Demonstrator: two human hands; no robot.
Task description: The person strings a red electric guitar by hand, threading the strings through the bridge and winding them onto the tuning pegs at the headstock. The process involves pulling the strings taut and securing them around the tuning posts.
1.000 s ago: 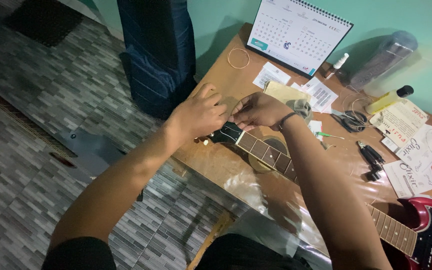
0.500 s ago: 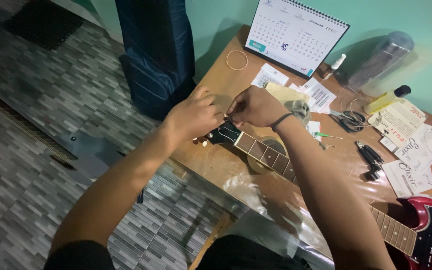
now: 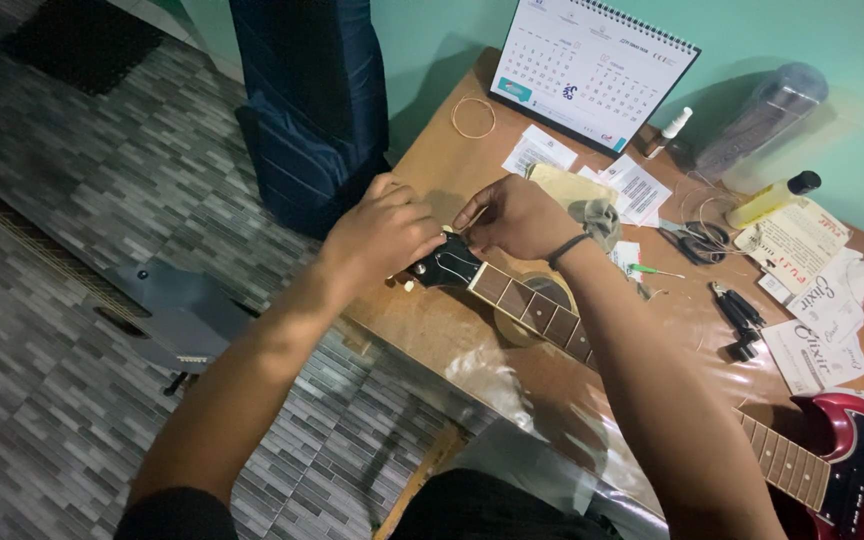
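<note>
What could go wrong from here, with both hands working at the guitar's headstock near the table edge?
The headstock overhangs the table edge, so a push from the left hand or right hand might shift the guitar. The right forearm passes close to the cutters and scissors and may knock them.

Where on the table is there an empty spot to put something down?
Bare wood on the table shows along its front edge below the guitar neck, and around the rubber band left of the calendar. The right side is crowded with string packets, scissors and pliers.
</note>
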